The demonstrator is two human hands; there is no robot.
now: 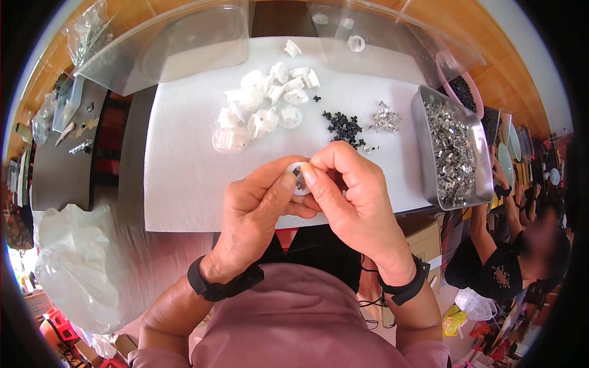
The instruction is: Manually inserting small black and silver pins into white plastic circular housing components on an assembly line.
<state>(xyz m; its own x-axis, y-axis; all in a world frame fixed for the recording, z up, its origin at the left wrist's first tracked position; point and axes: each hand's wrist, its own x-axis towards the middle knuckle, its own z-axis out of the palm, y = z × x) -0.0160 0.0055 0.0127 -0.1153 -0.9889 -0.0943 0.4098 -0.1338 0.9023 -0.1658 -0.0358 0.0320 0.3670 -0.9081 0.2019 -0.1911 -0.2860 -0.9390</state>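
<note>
Both hands meet over the near part of a white foam sheet. My left hand is closed round a round white plastic part, gripping it by its edge. My right hand pinches at the same part, thumb and forefinger pressed onto its middle, where something dark and metallic shows; the fingers hide most of it. Beyond the hands lie a heap of white plastic parts, a small pile of black cross-shaped pieces and a little heap of metal clips.
A metal tray full of small metal pieces stands at the right, with a pink bowl of black pieces behind it. Clear plastic bins line the back. A white plastic bag hangs at left. Another person sits at right.
</note>
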